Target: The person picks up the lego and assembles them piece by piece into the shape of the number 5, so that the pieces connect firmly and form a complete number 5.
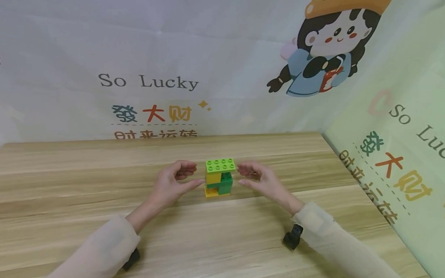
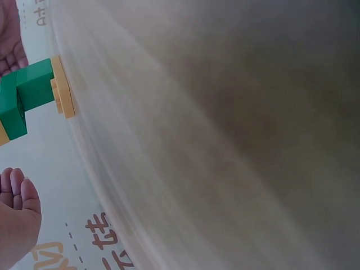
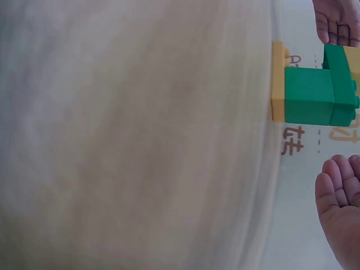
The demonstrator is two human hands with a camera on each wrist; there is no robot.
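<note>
While a small brick stack (image 1: 219,178) stands upright at the middle of the wooden table (image 1: 62,189), its long axis vertical and its lime 2-by-4 top brick (image 1: 220,165) lying left to right, the left hand (image 1: 172,182) and right hand (image 1: 258,178) flank it, fingers loosely curved, holding nothing. Only the head view shows the lime brick and the backdrop (image 1: 149,55) printed "So Lucky"; both wrist views show the yellow base plate (image 3: 278,81) flat on the table under dark green bricks (image 3: 315,90).
</note>
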